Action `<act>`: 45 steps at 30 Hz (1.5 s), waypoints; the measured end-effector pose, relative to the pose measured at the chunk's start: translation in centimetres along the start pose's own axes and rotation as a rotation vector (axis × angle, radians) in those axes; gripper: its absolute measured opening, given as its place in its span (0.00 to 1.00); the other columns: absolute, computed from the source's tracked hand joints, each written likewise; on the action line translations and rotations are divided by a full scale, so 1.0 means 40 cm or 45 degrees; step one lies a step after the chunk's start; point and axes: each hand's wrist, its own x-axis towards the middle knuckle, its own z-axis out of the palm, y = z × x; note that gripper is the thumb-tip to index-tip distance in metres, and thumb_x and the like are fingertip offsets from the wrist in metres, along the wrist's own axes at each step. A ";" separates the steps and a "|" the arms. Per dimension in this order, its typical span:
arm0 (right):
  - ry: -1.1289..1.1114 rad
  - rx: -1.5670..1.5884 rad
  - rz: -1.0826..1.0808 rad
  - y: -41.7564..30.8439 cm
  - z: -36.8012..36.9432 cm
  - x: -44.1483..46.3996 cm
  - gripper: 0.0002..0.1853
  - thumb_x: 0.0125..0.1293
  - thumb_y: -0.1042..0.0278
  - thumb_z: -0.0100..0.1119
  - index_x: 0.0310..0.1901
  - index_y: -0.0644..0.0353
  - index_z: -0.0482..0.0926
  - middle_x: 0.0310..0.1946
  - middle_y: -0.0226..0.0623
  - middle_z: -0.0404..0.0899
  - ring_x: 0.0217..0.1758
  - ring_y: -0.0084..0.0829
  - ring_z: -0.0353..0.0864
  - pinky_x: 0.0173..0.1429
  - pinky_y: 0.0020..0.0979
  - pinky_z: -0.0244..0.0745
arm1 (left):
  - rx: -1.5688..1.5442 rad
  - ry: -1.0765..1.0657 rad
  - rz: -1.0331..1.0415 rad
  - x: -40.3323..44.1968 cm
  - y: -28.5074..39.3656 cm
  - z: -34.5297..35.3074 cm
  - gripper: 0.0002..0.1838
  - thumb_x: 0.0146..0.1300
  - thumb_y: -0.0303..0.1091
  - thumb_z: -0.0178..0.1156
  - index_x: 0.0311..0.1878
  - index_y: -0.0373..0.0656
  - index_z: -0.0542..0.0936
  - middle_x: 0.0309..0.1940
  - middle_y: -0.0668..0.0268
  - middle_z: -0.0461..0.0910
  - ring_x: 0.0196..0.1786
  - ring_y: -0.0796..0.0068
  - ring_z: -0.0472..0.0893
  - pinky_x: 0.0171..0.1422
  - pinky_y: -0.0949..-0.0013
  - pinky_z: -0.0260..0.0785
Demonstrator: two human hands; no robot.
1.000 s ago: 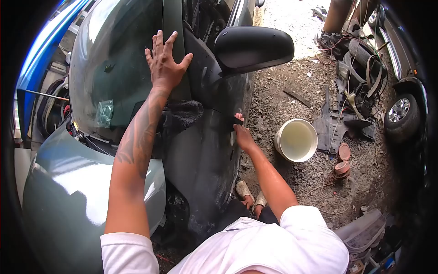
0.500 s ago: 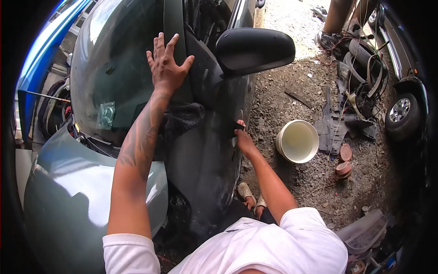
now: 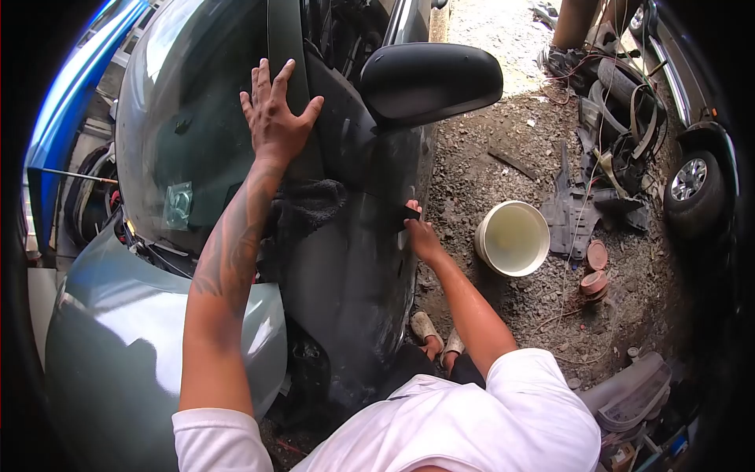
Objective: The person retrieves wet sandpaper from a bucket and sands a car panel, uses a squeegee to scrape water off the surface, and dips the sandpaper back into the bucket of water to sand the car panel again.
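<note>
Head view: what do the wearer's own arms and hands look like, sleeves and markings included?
The left sleeve and right sleeve are short and white. A dark tattoo covers much of the left forearm; none shows on the right. Left hand and right hand are gloveless.

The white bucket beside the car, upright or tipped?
Upright: the white bucket stands on the gravel, open mouth facing up, with what looks like cloudy liquid inside.

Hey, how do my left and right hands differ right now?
Your left hand is spread open at the windshield; your right hand is closed on a small black piece. The left hand reaches farther forward; the right hand is nearer the white bucket. Both hands are bare.
</note>
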 end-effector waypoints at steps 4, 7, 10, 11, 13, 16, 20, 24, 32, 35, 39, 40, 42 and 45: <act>0.478 0.263 -0.266 0.000 0.014 0.048 0.32 0.76 0.62 0.37 0.76 0.65 0.46 0.79 0.52 0.36 0.83 0.42 0.31 0.82 0.37 0.32 | -0.013 0.005 0.007 -0.008 -0.002 -0.003 0.40 0.56 0.55 0.66 0.72 0.60 0.66 0.77 0.55 0.52 0.80 0.57 0.49 0.80 0.42 0.37; 0.605 0.533 -0.323 -0.025 0.016 0.066 0.33 0.75 0.64 0.39 0.77 0.66 0.43 0.80 0.51 0.33 0.83 0.39 0.30 0.82 0.37 0.28 | -0.001 0.017 0.023 0.008 0.001 0.001 0.40 0.56 0.54 0.66 0.72 0.60 0.66 0.77 0.55 0.52 0.80 0.57 0.49 0.80 0.42 0.37; 0.611 0.513 -0.511 -0.034 0.057 0.021 0.35 0.73 0.66 0.41 0.77 0.65 0.42 0.80 0.49 0.34 0.83 0.43 0.28 0.82 0.40 0.28 | -0.001 -0.002 0.016 -0.002 -0.002 -0.001 0.39 0.58 0.55 0.65 0.73 0.59 0.65 0.77 0.56 0.53 0.80 0.56 0.50 0.80 0.42 0.37; 0.613 0.446 -0.605 -0.027 0.059 0.028 0.36 0.73 0.68 0.42 0.77 0.63 0.40 0.80 0.48 0.34 0.83 0.46 0.29 0.81 0.43 0.30 | -0.007 0.002 0.032 0.005 -0.002 0.004 0.39 0.58 0.55 0.65 0.73 0.59 0.65 0.77 0.56 0.53 0.80 0.56 0.50 0.80 0.42 0.37; 0.668 0.425 -0.656 -0.010 -0.016 0.138 0.36 0.73 0.67 0.42 0.77 0.64 0.41 0.80 0.49 0.33 0.83 0.48 0.28 0.81 0.44 0.28 | 0.000 -0.008 0.021 -0.002 0.001 -0.003 0.39 0.58 0.55 0.65 0.73 0.59 0.66 0.77 0.56 0.54 0.80 0.55 0.50 0.79 0.41 0.37; 0.770 0.456 -0.527 -0.042 -0.075 0.195 0.35 0.75 0.64 0.41 0.77 0.64 0.41 0.80 0.49 0.31 0.83 0.47 0.24 0.81 0.44 0.22 | 0.011 -0.016 0.022 0.000 0.002 -0.006 0.39 0.58 0.54 0.66 0.72 0.59 0.65 0.77 0.55 0.53 0.80 0.55 0.50 0.80 0.42 0.37; 0.737 0.518 -0.663 -0.113 0.041 0.065 0.38 0.77 0.47 0.34 0.77 0.65 0.41 0.80 0.52 0.32 0.83 0.47 0.26 0.81 0.44 0.24 | 0.014 -0.034 0.019 0.002 -0.002 -0.003 0.40 0.57 0.53 0.66 0.72 0.59 0.65 0.77 0.55 0.53 0.81 0.56 0.49 0.80 0.43 0.36; 0.837 0.468 -0.684 -0.092 -0.119 0.218 0.36 0.77 0.49 0.37 0.76 0.65 0.46 0.80 0.49 0.36 0.83 0.46 0.29 0.81 0.42 0.26 | 0.009 -0.034 0.026 0.000 0.007 -0.008 0.40 0.57 0.53 0.67 0.72 0.58 0.65 0.77 0.54 0.53 0.80 0.55 0.49 0.80 0.42 0.37; 0.696 0.568 -0.755 -0.093 -0.041 0.153 0.33 0.76 0.57 0.37 0.77 0.65 0.46 0.80 0.49 0.34 0.83 0.46 0.28 0.81 0.43 0.26 | 0.008 -0.026 0.028 0.001 0.001 -0.009 0.39 0.57 0.53 0.66 0.72 0.59 0.66 0.77 0.54 0.53 0.80 0.55 0.50 0.80 0.42 0.38; 0.833 0.442 -0.727 -0.072 -0.134 0.257 0.33 0.76 0.59 0.36 0.77 0.64 0.46 0.80 0.46 0.36 0.83 0.45 0.28 0.81 0.45 0.25 | 0.011 -0.026 0.024 0.003 0.008 -0.013 0.39 0.57 0.53 0.67 0.72 0.58 0.66 0.77 0.54 0.53 0.80 0.55 0.50 0.80 0.42 0.38; 0.773 0.613 -0.652 -0.124 -0.014 0.115 0.33 0.76 0.57 0.37 0.76 0.66 0.47 0.78 0.55 0.41 0.83 0.49 0.31 0.82 0.44 0.27 | 0.020 -0.020 0.027 0.006 0.005 -0.007 0.39 0.57 0.52 0.66 0.72 0.58 0.66 0.77 0.54 0.54 0.80 0.55 0.50 0.80 0.42 0.37; 0.770 0.626 -0.638 -0.128 0.003 0.096 0.32 0.76 0.58 0.37 0.76 0.65 0.47 0.78 0.57 0.40 0.83 0.49 0.31 0.81 0.46 0.29 | 0.010 -0.014 0.028 0.011 0.006 -0.006 0.39 0.57 0.53 0.66 0.72 0.58 0.66 0.77 0.54 0.54 0.80 0.55 0.50 0.80 0.42 0.37; 0.735 0.664 -0.602 -0.095 0.033 0.156 0.32 0.76 0.59 0.38 0.76 0.64 0.48 0.78 0.59 0.39 0.83 0.49 0.32 0.81 0.47 0.30 | 0.022 -0.045 0.016 -0.005 0.000 -0.013 0.39 0.57 0.53 0.66 0.72 0.58 0.66 0.77 0.54 0.54 0.80 0.55 0.50 0.80 0.43 0.37; 0.894 0.374 -0.226 -0.073 0.015 0.308 0.34 0.74 0.62 0.40 0.76 0.67 0.44 0.78 0.57 0.38 0.83 0.49 0.32 0.81 0.47 0.30 | 0.029 -0.038 0.041 -0.001 0.002 -0.012 0.39 0.57 0.54 0.66 0.72 0.58 0.66 0.77 0.54 0.54 0.80 0.55 0.50 0.80 0.42 0.37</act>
